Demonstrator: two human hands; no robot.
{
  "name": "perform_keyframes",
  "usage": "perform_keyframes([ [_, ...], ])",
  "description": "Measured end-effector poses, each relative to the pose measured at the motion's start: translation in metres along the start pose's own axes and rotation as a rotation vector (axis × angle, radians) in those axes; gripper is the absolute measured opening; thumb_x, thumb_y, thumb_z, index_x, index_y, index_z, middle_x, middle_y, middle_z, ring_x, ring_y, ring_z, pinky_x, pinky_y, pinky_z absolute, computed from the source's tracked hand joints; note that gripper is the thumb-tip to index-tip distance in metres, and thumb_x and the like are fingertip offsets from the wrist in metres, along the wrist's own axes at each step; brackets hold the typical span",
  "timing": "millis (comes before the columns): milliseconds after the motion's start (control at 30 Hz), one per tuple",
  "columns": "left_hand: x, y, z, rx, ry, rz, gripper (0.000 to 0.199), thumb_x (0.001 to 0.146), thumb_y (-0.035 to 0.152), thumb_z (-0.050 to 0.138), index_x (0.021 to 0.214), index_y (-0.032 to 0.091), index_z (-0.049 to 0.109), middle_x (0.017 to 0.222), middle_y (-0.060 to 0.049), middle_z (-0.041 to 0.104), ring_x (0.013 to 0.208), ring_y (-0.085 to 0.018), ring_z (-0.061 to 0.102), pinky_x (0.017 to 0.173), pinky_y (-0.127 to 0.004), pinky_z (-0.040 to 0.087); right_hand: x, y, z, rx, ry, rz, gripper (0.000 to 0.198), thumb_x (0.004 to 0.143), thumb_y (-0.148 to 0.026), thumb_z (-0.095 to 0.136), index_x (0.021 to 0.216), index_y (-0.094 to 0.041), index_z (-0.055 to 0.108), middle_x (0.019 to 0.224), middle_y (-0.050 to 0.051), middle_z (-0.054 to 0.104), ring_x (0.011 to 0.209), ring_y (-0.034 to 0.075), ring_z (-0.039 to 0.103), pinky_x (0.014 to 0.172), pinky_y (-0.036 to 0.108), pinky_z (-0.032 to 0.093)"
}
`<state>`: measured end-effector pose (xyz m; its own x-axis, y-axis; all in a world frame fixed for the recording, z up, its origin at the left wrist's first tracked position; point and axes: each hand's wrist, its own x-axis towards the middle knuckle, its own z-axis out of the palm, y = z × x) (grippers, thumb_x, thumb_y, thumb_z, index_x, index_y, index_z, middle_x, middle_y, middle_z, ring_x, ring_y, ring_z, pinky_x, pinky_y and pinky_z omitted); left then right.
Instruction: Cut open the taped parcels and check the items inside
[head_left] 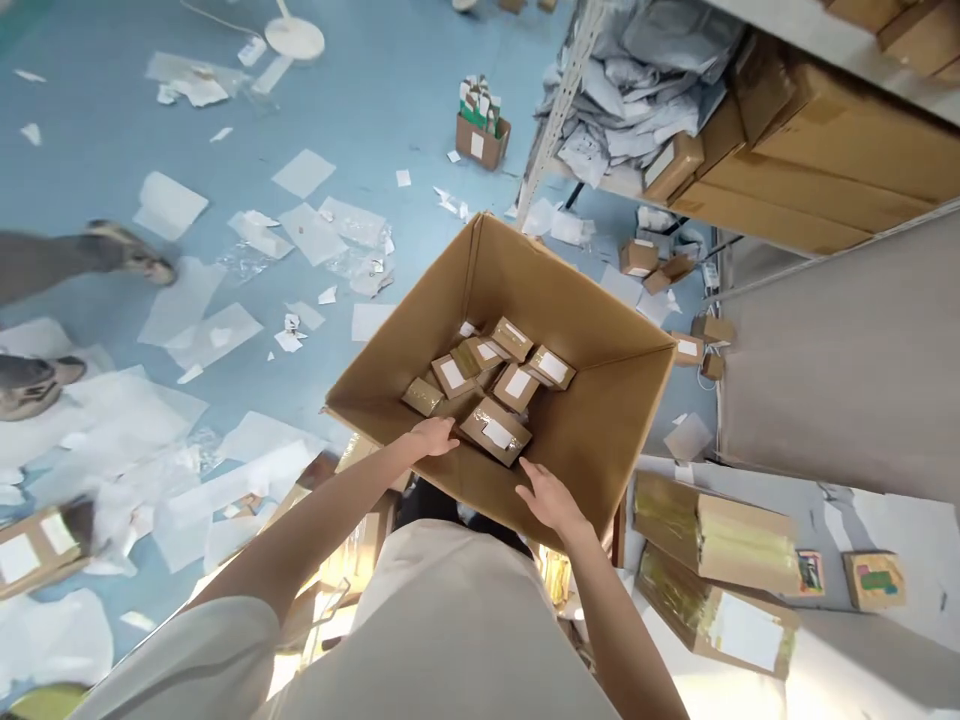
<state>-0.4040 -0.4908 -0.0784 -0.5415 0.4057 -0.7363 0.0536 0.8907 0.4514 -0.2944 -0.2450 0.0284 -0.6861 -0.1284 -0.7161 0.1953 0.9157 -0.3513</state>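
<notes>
A large open cardboard box (592,440) stands right in front of me. Several small taped parcels with white labels lie jumbled on its bottom. My left hand (435,437) reaches over the near wall, fingers stretched out, just left of the nearest parcel (495,430). On that parcel's right side is my right hand (549,497), fingers apart, close to its lower corner. Both hands look empty; whether the fingertips touch the parcel I cannot tell. Farther in lie a labelled parcel (516,386) and a small taped parcel (422,397).
Paper sheets (315,232) and plastic scraps litter the blue floor. At the left edge a person's legs and shoes (135,250) show. A shelf rack (559,110) at right holds grey bags and cartons. Taped cartons (712,540) sit on a white surface at lower right.
</notes>
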Motion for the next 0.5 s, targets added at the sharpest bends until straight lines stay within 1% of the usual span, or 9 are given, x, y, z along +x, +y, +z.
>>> perform_keyframes([
  [67,0.010,-0.012,-0.010,0.023,-0.037,-0.006,0.056,0.080,0.038,0.056,0.129,0.010,0.052,0.127,-0.022,0.058,0.119,-0.034,0.055,0.097,-0.041,0.042,0.023,0.001,0.002,0.021,-0.031,0.052,0.056,0.091,-0.028,0.043,0.144,-0.012,0.037,0.139,0.017,0.049,0.125,0.026,0.049,0.101,0.037,0.040],
  [133,0.022,-0.020,-0.019,0.034,-0.060,-0.006,0.057,0.081,0.039,0.055,0.130,0.010,0.051,0.127,-0.022,0.058,0.119,-0.034,0.055,0.097,-0.041,0.043,0.043,0.010,0.007,0.050,-0.055,0.102,0.055,0.091,-0.028,0.044,0.143,-0.012,0.038,0.140,0.016,0.048,0.128,0.025,0.047,0.104,0.036,0.038],
  [233,0.048,-0.025,-0.030,0.029,-0.080,-0.013,0.057,0.082,0.039,0.053,0.131,0.011,0.050,0.127,-0.021,0.059,0.119,-0.032,0.055,0.097,-0.039,0.043,0.072,0.034,0.017,0.080,-0.114,0.181,0.054,0.089,-0.025,0.047,0.141,-0.011,0.042,0.141,0.016,0.048,0.130,0.024,0.045,0.105,0.034,0.036],
  [300,0.073,-0.028,-0.035,0.016,-0.093,-0.028,0.057,0.081,0.039,0.054,0.131,0.011,0.051,0.125,-0.019,0.060,0.118,-0.031,0.056,0.097,-0.038,0.043,0.096,0.054,0.022,0.091,-0.157,0.233,0.053,0.088,-0.024,0.050,0.138,-0.010,0.045,0.138,0.017,0.051,0.128,0.024,0.048,0.103,0.033,0.037],
  [400,0.129,-0.031,-0.042,-0.020,-0.084,-0.064,0.057,0.080,0.039,0.056,0.130,0.011,0.052,0.128,-0.018,0.059,0.121,-0.030,0.055,0.099,-0.036,0.042,0.143,0.090,0.026,0.119,-0.187,0.281,0.050,0.086,-0.023,0.053,0.134,-0.010,0.050,0.129,0.016,0.059,0.121,0.023,0.055,0.100,0.031,0.041],
  [500,0.207,-0.033,-0.045,-0.074,-0.032,-0.113,0.057,0.081,0.042,0.057,0.127,0.009,0.054,0.127,-0.020,0.060,0.119,-0.030,0.056,0.097,-0.035,0.043,0.209,0.131,0.027,0.149,-0.179,0.324,0.043,0.087,-0.022,0.051,0.129,-0.013,0.055,0.119,0.013,0.066,0.111,0.021,0.062,0.094,0.031,0.045],
])
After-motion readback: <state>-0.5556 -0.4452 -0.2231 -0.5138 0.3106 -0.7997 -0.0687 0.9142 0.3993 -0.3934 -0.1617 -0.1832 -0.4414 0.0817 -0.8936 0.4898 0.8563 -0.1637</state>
